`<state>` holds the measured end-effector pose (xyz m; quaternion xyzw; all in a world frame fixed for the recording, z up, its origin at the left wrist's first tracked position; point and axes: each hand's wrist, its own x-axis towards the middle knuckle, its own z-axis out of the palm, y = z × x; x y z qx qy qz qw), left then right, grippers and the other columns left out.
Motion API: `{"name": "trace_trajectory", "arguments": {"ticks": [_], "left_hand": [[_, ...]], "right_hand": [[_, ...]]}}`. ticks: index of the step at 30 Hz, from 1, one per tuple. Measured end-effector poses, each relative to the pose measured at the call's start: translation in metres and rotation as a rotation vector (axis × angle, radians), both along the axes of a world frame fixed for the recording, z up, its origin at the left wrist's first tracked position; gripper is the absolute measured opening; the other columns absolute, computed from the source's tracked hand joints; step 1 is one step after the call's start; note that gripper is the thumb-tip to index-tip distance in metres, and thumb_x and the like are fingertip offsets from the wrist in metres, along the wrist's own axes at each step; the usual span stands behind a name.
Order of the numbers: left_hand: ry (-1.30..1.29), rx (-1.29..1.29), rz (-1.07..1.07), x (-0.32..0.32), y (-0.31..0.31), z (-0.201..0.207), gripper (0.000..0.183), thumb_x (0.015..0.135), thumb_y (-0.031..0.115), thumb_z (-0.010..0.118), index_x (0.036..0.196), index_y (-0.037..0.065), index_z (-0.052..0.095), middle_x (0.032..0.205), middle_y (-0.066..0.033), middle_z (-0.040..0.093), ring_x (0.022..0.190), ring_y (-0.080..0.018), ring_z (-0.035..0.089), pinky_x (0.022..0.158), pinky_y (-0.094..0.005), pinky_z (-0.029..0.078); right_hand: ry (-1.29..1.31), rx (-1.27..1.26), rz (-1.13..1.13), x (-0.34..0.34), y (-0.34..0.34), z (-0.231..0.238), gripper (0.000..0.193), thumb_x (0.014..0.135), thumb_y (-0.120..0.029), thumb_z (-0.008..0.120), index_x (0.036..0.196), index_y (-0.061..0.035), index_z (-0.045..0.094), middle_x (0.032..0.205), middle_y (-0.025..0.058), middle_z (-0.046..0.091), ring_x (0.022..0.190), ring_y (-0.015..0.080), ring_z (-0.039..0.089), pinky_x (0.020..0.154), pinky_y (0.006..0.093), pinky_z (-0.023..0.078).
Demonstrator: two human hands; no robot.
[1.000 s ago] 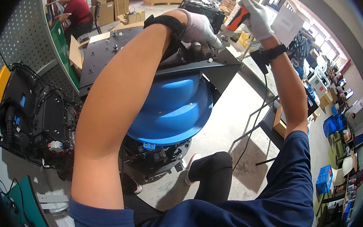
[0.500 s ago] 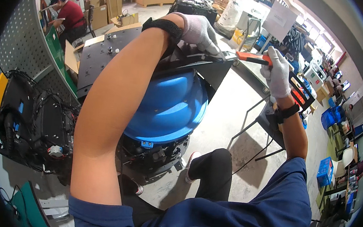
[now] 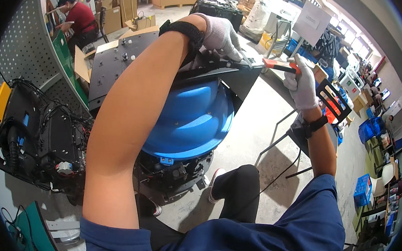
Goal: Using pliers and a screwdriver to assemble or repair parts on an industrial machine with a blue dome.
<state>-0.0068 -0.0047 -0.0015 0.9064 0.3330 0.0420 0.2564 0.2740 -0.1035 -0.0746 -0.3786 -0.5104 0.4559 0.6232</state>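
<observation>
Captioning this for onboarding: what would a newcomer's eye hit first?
Probably the big glossy blue ribbed dome near the centre, below a flat black panel studded with small fittings. Next, the slim red-and-black-handled tool in the white-gloved right hand, its tip near the white-gloved left hand at the panel's right end. Then, far left, the black, cable-strewn unit with its yellow end.

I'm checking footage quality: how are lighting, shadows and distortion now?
In the head view, light streaks the glossy blue rounded dome, shadow darkens part of the grey concrete floor, and the perforated grey panel bows near the fisheye rim.
</observation>
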Motion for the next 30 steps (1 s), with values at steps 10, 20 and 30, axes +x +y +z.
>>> {"name": "trace_trajectory", "arguments": {"ticks": [10,20,30], "left_hand": [[0.019,0.063,-0.004,0.003,0.011,-0.006,0.054,0.075,0.047,0.079,0.112,0.008,0.072,0.087,-0.0078,0.070,0.075,-0.0149,0.062,0.068,-0.0289,0.050],[0.178,0.152,0.133,0.007,0.014,-0.005,0.073,0.070,0.060,0.076,0.115,0.002,0.069,0.096,-0.0143,0.069,0.081,-0.0233,0.066,0.068,-0.0346,0.052],[0.063,0.182,0.251,-0.003,0.002,-0.004,0.068,0.061,0.061,0.082,0.090,0.001,0.072,0.080,-0.0096,0.067,0.072,-0.0215,0.063,0.066,-0.0338,0.049]], "right_hand": [[-0.037,-0.034,-0.064,-0.004,0.042,0.001,0.034,0.101,-0.033,0.048,0.084,-0.0053,0.057,0.049,-0.0038,0.034,0.036,0.0068,0.028,0.034,0.0232,0.020],[-0.447,-0.058,0.029,-0.030,0.145,0.029,0.037,0.099,-0.040,0.052,0.080,-0.0090,0.059,0.050,-0.0037,0.040,0.036,0.0081,0.032,0.036,0.0248,0.022],[-1.064,0.321,0.126,-0.088,0.230,0.054,0.046,0.093,-0.046,0.059,0.080,-0.0022,0.068,0.060,-0.0001,0.055,0.047,0.0067,0.045,0.040,0.0237,0.031]]}}
